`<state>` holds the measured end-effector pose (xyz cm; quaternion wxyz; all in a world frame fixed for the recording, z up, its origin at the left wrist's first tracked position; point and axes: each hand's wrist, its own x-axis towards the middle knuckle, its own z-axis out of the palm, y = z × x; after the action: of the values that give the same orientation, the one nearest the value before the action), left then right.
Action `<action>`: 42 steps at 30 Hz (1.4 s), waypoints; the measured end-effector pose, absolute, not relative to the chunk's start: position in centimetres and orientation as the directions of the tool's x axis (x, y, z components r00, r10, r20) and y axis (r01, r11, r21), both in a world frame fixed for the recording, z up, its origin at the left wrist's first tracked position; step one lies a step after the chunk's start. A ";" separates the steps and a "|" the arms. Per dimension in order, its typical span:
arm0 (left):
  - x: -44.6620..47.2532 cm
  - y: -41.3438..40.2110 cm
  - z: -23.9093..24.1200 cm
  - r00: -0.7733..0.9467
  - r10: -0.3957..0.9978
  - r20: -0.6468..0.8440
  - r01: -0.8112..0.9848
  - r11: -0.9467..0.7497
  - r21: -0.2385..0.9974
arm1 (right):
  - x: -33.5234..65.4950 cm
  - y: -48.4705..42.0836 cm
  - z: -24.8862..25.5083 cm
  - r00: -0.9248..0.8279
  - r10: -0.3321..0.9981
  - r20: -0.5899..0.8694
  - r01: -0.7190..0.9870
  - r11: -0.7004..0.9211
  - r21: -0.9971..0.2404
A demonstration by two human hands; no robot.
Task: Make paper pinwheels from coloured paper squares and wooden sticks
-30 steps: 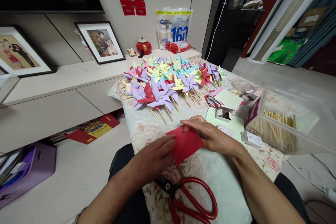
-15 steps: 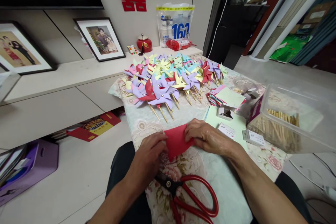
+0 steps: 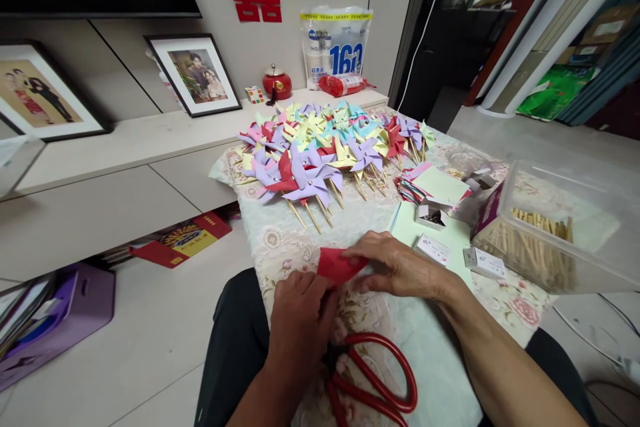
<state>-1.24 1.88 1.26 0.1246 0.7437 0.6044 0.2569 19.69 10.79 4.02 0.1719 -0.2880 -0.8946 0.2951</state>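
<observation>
Folding over, in all likelihood, one thin red sheet of paper [image 3: 333,265], located inside the left edge of the flower-clothed table [image 3: 420,340], toward its near end, between two bare hands. Calling next, by judgement, for matched edges and a firmly pressed crease. Left hand [image 3: 300,320], one: laid over the sheet's near-left part; pinch or mere pressure, impossible to tell with fingertips hidden. Right hand [image 3: 400,263], one: fingertips touching the sheet's right part, thumb spread apart from them, no clenching. Also listed, from near edge to far: red-handled scissors with dark metal pivot [image 3: 370,374], one pair, partly covered by left hand; small closed white cardboard boxes [image 3: 433,250], two, toward the right edge; small open white cardboard box of dark pieces [image 3: 426,222], one; large clear plastic box [image 3: 600,270], one, at the right edge, filled with uncountable pale wooden sticks [image 3: 543,250]; multicoloured paper stack [image 3: 440,185], one; lilac, red, yellow and aqua paper pinwheels [image 3: 315,155], many, overlapping past counting, across the far end.
</observation>
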 end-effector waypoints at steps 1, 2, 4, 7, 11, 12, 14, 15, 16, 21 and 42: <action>-1.5 1.9 1.3 0.116 0.971 0.210 0.808 -0.215 0.548 | 19.8 10.9 4.0 -0.769 0.626 0.132 0.424 0.653 -0.628; -1.7 1.9 1.3 0.100 0.977 0.186 0.778 -0.193 0.597 | 19.9 10.9 3.9 -0.766 0.630 0.127 0.429 0.649 -0.628; -2.0 1.9 1.4 0.070 0.988 0.137 0.721 -0.145 0.678 | 20.1 11.0 3.9 -0.766 0.633 0.112 0.439 0.643 -0.628; -2.3 1.9 1.7 0.032 0.998 0.048 0.666 -0.057 0.744 | 20.1 10.9 3.8 -0.764 0.639 0.086 0.453 0.626 -0.635; -2.0 1.9 1.7 -0.007 1.000 0.022 0.688 -0.011 0.726 | 19.8 10.7 3.7 -0.754 0.653 0.062 0.454 0.588 -0.670; -1.8 1.9 1.6 -0.025 0.999 0.038 0.702 -0.009 0.712 | 19.7 10.7 3.6 -0.747 0.662 0.065 0.458 0.582 -0.672; -1.6 1.8 1.3 -0.061 0.995 0.079 0.727 -0.010 0.686 | 19.5 10.7 3.3 -0.726 0.683 0.078 0.470 0.576 -0.669; -1.4 1.7 1.2 -0.077 0.992 0.099 0.739 -0.010 0.673 | 19.4 10.7 3.2 -0.716 0.693 0.084 0.478 0.574 -0.665; -1.3 1.6 1.1 -0.085 0.989 0.118 0.752 -0.014 0.659 | 19.3 10.7 3.0 -0.705 0.703 0.089 0.488 0.573 -0.658; -1.0 1.2 0.6 -0.078 0.976 0.201 0.828 -0.049 0.559 | 18.9 10.5 2.6 -0.675 0.735 0.065 0.566 0.572 -0.593; 4.8 -2.0 -1.1 0.202 0.859 0.471 0.938 -0.307 0.158 | 17.9 10.2 3.0 -0.670 0.743 0.004 0.635 0.576 -0.514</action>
<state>4.80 -1.96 -1.07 -0.0818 0.7709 0.5829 0.2435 17.92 10.23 3.00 0.1103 -0.3911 -0.8809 0.2428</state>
